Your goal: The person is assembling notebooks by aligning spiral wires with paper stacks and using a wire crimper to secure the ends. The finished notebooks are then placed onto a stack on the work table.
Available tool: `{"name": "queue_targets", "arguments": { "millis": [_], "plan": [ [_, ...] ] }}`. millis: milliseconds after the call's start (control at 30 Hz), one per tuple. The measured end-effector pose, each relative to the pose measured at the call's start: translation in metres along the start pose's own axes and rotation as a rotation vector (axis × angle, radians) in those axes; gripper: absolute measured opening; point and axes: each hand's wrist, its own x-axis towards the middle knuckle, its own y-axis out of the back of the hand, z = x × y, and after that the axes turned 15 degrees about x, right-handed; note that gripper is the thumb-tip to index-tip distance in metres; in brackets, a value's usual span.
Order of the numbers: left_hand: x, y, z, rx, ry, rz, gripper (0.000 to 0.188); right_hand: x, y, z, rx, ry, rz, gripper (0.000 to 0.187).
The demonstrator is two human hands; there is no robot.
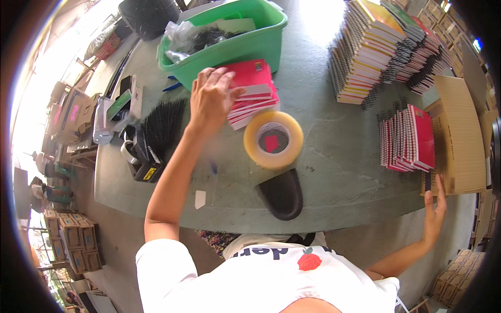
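Small stack of red-covered notebooks (pixel 253 94) lies flat on the grey-green table (pixel 339 172), just in front of the green plastic tub (pixel 245 44), near the table's middle-left. Left hand (pixel 210 99) rests on the stack's left part, fingers spread fairly wide and laid over the top cover, pressing rather than pinching. Top cover has a pale grey band across it and a small dark label patch near its far corner.

Right hand (pixel 434 214) is at the table's right edge, fingers loosely extended and slightly apart, fingertips touching the near edge of a flat brown cardboard box (pixel 462 135); holds nothing clearly.

Just right of the stack: roll of tan packing tape (pixel 273 140) lying flat, a red square visible through its core. Below it a black oval object (pixel 282 194) at the table's near edge. Standing against the cardboard, a row of red spiral notebooks (pixel 409 138). Far right, tall leaning stacks of spiral notebooks (pixel 386 47) with mixed-colour covers. Left of the forearm, a bundle of black spiral bindings (pixel 163 122) and a black tool with a yellow label (pixel 142 164). Tub holds crumpled clear plastic and more black coils. Small white paper scrap (pixel 200 199) near the front edge. Brown cartons (pixel 73 237) stacked on the floor at left.
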Motion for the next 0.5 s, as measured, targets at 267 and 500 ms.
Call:
{"name": "queue_targets", "arguments": {
  "millis": [267,500],
  "plan": [
    [-0.034,0.0,-0.022,0.137,-0.074,-0.044,0.031,0.044,-0.204,-0.161,0.282,0.761,-0.331,0.033],
    [-0.029,0.062,-0.01,-0.507,0.159,0.022,0.016,0.048,-0.325,-0.185,-0.178,0.878,-0.436,0.026]
  ]
}}
